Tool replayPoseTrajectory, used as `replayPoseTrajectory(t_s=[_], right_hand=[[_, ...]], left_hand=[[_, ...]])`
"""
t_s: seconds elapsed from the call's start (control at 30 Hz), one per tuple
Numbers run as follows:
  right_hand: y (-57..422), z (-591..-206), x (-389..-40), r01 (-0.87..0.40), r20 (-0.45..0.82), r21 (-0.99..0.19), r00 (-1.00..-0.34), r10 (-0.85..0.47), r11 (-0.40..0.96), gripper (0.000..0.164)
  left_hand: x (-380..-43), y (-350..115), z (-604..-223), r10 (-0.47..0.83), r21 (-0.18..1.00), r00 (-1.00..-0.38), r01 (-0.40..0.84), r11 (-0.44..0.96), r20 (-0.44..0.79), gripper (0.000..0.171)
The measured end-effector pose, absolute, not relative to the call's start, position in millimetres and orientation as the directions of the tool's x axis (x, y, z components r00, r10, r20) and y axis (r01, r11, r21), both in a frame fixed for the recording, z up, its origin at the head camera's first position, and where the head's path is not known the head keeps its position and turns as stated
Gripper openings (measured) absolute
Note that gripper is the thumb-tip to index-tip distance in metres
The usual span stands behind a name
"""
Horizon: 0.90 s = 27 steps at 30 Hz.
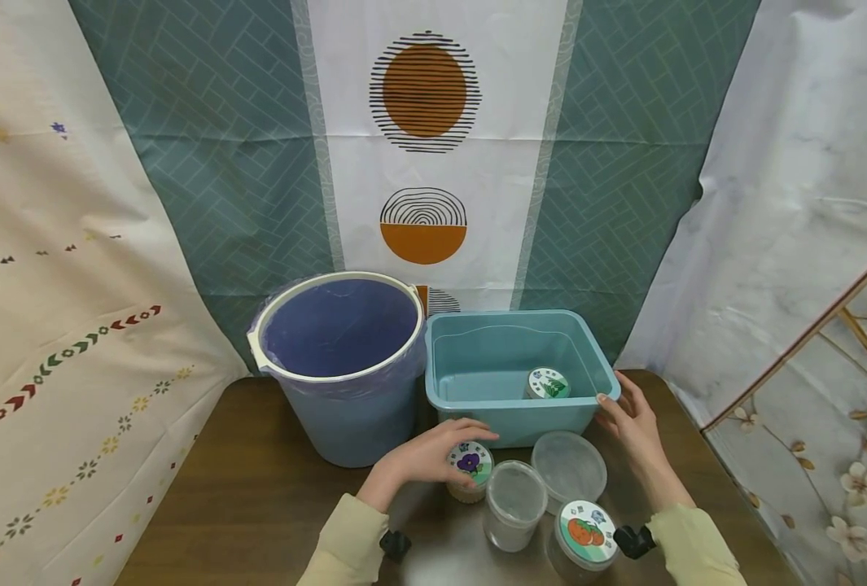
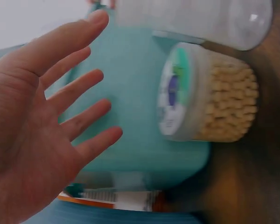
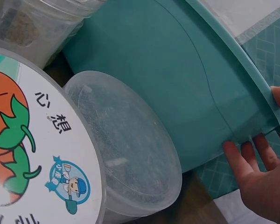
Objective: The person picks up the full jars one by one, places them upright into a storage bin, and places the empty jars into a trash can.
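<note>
My left hand hovers at a small clear jar with a purple-flower label on its lid, fingers and thumb spread. In the left wrist view, that jar holds many small beige pieces and stands apart from the fingers. At the front right corner of a teal plastic bin, my right hand pinches the rim, thumb on top and fingers along the outer side. Inside the bin sits a jar with a green-leaf label.
Close in front of the bin stand a clear jar, a wider container with a translucent lid and a jar with an orange-fruit label. A lined blue bucket with a white rim is left of the bin. Patterned cloth hangs behind.
</note>
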State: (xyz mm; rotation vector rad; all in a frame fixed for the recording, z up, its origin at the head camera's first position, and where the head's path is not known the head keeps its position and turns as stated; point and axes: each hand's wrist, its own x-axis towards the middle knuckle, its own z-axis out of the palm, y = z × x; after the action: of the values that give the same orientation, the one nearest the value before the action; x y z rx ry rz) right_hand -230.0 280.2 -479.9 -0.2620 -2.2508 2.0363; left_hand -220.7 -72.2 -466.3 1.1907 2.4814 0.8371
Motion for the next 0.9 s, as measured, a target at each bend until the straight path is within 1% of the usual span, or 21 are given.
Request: replayPoseTrajectory(t_s=[0.1, 0.23, 0.4, 0.5, 0.6, 0.7, 0.9], right_hand=[[280, -480, -231, 0.066, -0.047, -0.993, -0.98, 0.191, 0.095, 0.072], [280, -481, -232, 0.073, -0.051, -0.992, -0.98, 0.195, 0.106, 0.071], [280, -481, -232, 0.091, -0.066, -0.989, -0.977, 0.2, 0.116, 0.071], [280, -480, -231, 0.1, -0.076, -0.988, -0.978, 0.196, 0.116, 0.072], [281, -480, -231, 0.1, -0.077, -0.988, -0.979, 0.19, 0.117, 0.073], [281, -480, -231, 0.089, -0.067, -0.989, -0.98, 0.185, 0.115, 0.073], [281, -480, -231, 0.081, -0.061, -0.991, -0.981, 0.183, 0.102, 0.073]], left_hand=[[-226, -71, -481, 0.775, 0.62, -0.632, 0.601, 0.504, -0.018, 0.07], [-231, -69, -497, 0.769, 0.601, -0.638, 0.6, 0.527, -0.038, 0.069], [-233, -65, -508, 0.753, 0.569, -0.655, 0.599, 0.564, -0.057, 0.069], [-234, -62, -511, 0.749, 0.516, -0.66, 0.624, 0.587, -0.053, 0.069], [-233, -59, -514, 0.752, 0.422, -0.659, 0.674, 0.606, -0.026, 0.067], [-231, -58, -515, 0.743, 0.344, -0.669, 0.696, 0.63, -0.007, 0.065], [-225, -56, -515, 0.717, 0.266, -0.697, 0.692, 0.671, 0.009, 0.06]])
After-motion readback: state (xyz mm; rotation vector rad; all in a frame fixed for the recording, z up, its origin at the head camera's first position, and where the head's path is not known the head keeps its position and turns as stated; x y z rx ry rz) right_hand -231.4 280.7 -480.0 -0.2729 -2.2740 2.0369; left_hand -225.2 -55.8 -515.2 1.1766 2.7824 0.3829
